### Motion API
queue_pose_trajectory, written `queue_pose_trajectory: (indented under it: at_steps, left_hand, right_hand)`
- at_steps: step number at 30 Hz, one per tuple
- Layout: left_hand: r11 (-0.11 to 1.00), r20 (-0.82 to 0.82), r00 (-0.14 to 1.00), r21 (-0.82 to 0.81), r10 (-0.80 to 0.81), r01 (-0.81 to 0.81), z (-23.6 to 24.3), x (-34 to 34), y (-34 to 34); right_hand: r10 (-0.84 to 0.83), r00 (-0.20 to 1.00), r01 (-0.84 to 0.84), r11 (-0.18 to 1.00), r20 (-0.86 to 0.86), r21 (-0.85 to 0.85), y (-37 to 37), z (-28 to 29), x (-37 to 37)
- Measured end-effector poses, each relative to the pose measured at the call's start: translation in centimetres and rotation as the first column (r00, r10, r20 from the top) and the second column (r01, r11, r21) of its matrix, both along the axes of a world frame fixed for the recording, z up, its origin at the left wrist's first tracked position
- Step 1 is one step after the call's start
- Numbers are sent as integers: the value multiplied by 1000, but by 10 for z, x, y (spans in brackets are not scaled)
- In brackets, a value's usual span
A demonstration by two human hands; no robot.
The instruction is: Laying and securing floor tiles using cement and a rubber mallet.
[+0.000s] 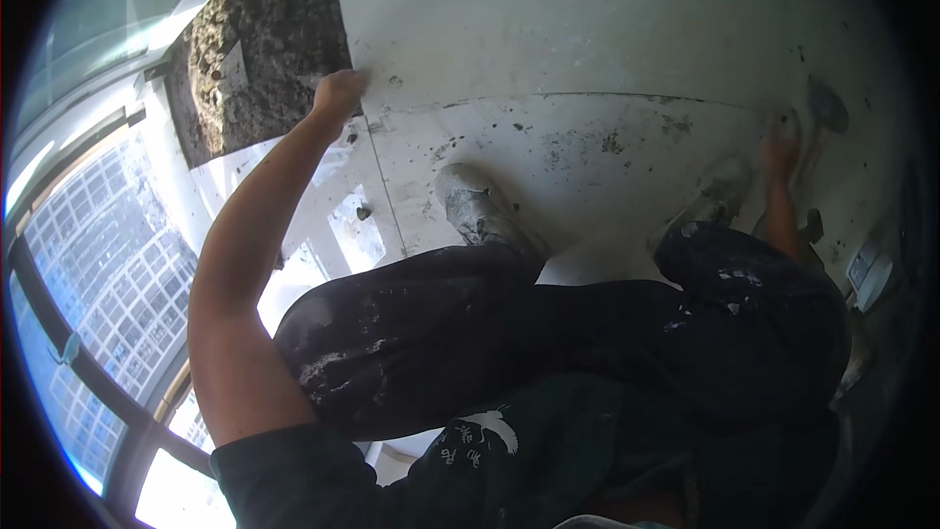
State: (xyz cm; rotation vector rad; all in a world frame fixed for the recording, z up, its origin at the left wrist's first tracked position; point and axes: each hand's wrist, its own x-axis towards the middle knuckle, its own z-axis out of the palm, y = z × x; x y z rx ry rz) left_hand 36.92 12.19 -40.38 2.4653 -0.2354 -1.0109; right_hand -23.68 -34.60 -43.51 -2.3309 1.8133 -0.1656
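Dark paint-spattered trousers (548, 343) fill the foreground. The left hand (338, 95) reaches far out, fingers gripping the mortar-caked slab's (257, 49) edge; the right hand (781, 152) is blurred, grip unclear.

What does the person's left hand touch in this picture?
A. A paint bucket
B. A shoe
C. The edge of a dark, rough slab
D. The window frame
C: the left hand is raised with its fingers at the lower right edge of the dark, rough slab, well apart from the shoe and the window.
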Motion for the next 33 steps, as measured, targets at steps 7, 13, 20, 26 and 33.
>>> queue_pose_trajectory:
  at_steps: [7,13,20,26,33]
  left_hand:
    - [994,-119,991,-81,67,-77,-19,31,56]
    - [994,-24,995,27,102,-101,-49,-6,-21]
    - [960,110,966,131,234,-248,-66,21,-2]
    - [897,-61,901,-87,430,-434,-17,-20,-26]
    - [902,-263,895,-148,359,-405,-30,15,12]
  right_hand:
    - [-25,994,50,971,-104,236,76,-10,87]
    - [-167,982,182,959,-87,217,63,47,68]
    - [-183,982,186,948,-35,259,71,34,86]
    - [-200,978,208,940,-57,271,67,40,81]
    - [-189,982,184,936,-14,300,71,48,87]
